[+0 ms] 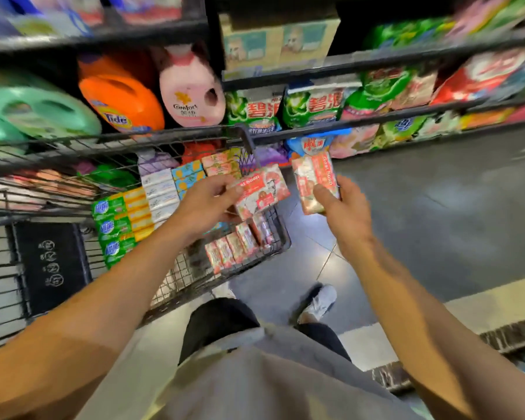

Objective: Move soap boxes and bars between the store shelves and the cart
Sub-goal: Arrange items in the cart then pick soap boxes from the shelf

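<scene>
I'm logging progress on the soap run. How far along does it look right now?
Done: rows of soap boxes already sit in the cart. In hand: the left hand holds one pink box over the cart, and the right hand holds another beside it. Left: both boxes still need placing; which way they're going can't be told.
</scene>
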The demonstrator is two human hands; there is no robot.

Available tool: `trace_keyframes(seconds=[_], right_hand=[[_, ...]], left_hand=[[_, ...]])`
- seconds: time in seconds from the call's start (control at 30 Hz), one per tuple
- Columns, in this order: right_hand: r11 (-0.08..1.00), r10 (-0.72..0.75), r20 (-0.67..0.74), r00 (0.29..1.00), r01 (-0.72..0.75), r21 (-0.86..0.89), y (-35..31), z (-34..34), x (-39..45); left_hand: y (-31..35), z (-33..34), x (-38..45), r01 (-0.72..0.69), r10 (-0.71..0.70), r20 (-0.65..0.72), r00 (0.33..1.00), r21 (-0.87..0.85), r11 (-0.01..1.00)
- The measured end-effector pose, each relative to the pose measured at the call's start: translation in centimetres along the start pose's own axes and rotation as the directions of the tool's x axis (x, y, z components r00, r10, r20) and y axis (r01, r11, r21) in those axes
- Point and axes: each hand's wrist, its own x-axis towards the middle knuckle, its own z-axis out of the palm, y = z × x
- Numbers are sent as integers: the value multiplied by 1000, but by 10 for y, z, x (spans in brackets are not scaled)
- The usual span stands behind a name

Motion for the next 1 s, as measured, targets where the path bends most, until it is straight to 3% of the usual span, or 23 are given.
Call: trace_keyframes(seconds=[0.23,0.53,1.0], right_hand=[[989,-129,-51,990,132,65,7,-141,23],[928,-373,-137,918,372,-32,-4,-325,69],[834,-550,-227,804,542,-102,-81,-479,176]], left_hand=[[53,115,6,-120,116,-78,990,-37,992],[165,267,23,-342,338,-116,934,-14,940],[334,397,115,-606,629,-66,775,207,768]])
